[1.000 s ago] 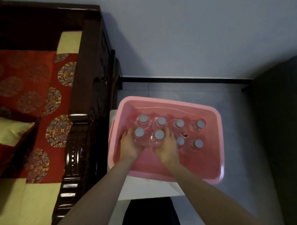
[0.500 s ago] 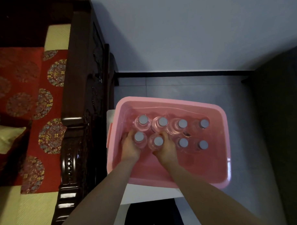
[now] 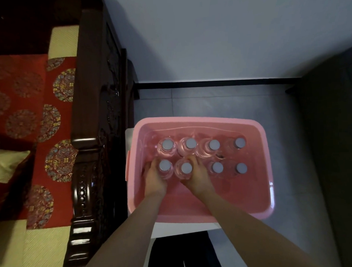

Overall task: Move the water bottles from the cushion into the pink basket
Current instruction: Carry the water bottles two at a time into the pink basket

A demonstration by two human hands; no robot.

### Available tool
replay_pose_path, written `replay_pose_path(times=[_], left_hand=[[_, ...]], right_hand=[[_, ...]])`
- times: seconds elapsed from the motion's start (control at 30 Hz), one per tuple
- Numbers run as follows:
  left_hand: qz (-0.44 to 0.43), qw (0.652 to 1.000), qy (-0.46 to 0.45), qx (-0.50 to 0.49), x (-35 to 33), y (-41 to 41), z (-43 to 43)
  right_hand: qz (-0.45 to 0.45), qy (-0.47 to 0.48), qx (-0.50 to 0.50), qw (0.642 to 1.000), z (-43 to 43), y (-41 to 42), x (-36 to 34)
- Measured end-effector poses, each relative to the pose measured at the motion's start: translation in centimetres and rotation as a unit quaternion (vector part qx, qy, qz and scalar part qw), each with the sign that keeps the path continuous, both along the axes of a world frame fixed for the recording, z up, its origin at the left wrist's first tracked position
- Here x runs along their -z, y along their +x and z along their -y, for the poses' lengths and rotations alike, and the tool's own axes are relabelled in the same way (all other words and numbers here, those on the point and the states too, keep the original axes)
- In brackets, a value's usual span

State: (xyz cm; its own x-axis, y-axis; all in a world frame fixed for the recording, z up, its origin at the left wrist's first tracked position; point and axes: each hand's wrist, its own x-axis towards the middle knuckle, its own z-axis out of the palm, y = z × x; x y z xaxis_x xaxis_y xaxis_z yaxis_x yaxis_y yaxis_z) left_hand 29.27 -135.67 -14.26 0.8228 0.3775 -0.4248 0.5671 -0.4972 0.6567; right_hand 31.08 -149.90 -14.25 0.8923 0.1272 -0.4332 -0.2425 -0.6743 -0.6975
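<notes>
Water bottles stood upright in the pink basket (image 3: pixel 198 120), eight grey caps in two rows of four, and both hands were down inside with them. The left hand (image 3: pixel 154 180) was wrapped around the front-left bottle (image 3: pixel 165 165), fingers curled on its far side near the basket's left wall. The right hand (image 3: pixel 196 180) was closed on the second front-row bottle (image 3: pixel 186 168), fingertips showing just past its shoulder. The two hands sat close together, each clamped on its own bottle, the pair touching or nearly so.

By my read, this was the set-down: both bottles looked seated, so the good play was to let go straight and lift the hands up, not sideways, since the back row (image 3: pixel 190 143) stood just behind and the front-right bottles (image 3: pixel 218 167) just beside. A dragged knuckle could have tipped a neighbour. No bottles were visible on the red patterned cushion (image 3: pixel 31 118) at left, though only part of it showed. The basket rested on a white stand (image 3: pixel 174 227) beside the dark wooden sofa arm (image 3: pixel 91 136).
</notes>
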Motion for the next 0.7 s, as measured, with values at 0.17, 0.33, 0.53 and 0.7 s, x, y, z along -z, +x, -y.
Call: replay_pose_path(times=[0.17,0.33,0.53,0.7], left_hand=[[-0.006,1.0,-0.01,0.006,0.0,0.4,-0.1],[0.006,0.999,-0.04,0.027,-1.3,0.3,-0.4],[0.062,0.983,0.039,0.166,-3.7,-0.4,-1.7],[0.07,0.967,0.102,0.221,-4.2,-0.3,-1.9]], right_hand=[[0.027,-0.056,-0.049,0.997,0.7,0.2,-1.8],[0.127,-0.103,-0.12,0.979,1.2,-0.2,-3.6],[0.168,-0.095,-0.153,0.969,0.6,0.4,-3.8],[0.18,-0.108,-0.179,0.961,0.6,0.9,-3.8]])
